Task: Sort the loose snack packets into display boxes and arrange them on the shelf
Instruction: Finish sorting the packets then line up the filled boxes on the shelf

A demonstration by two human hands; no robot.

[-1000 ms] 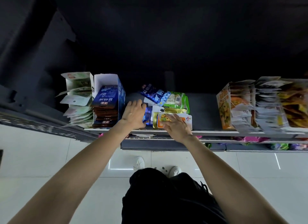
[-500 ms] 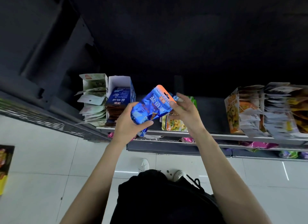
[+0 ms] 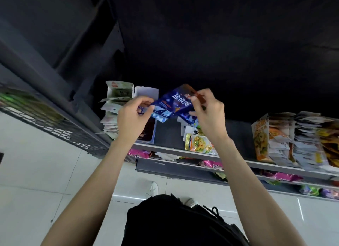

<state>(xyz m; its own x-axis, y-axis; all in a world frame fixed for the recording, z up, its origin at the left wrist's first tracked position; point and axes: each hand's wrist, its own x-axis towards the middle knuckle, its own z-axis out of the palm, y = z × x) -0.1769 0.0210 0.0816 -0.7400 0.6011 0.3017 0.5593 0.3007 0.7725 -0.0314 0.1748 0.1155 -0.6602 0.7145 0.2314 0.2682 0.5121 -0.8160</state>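
Both hands hold a blue snack packet (image 3: 174, 104) with an orange top above the shelf (image 3: 170, 148). My left hand (image 3: 133, 115) pinches its lower left corner. My right hand (image 3: 207, 112) grips its orange top edge. Behind my left hand stands an open blue display box (image 3: 146, 93) with dark packets inside, mostly hidden by the hand. Loose packets lie on the shelf under my right hand, among them a yellow one (image 3: 199, 145) near the front edge.
A white display box (image 3: 119, 91) of pale packets stands left of the blue box. Full orange display boxes (image 3: 260, 137) and stacked packets fill the shelf's right end. Lower shelves hold pink packets (image 3: 139, 153). A dark mesh rack (image 3: 55, 123) runs at left.
My hands left the shelf's loose pile, lifted a blue packet, and now hold it higher and closer to the blue box. The camera view has tilted and shifted.
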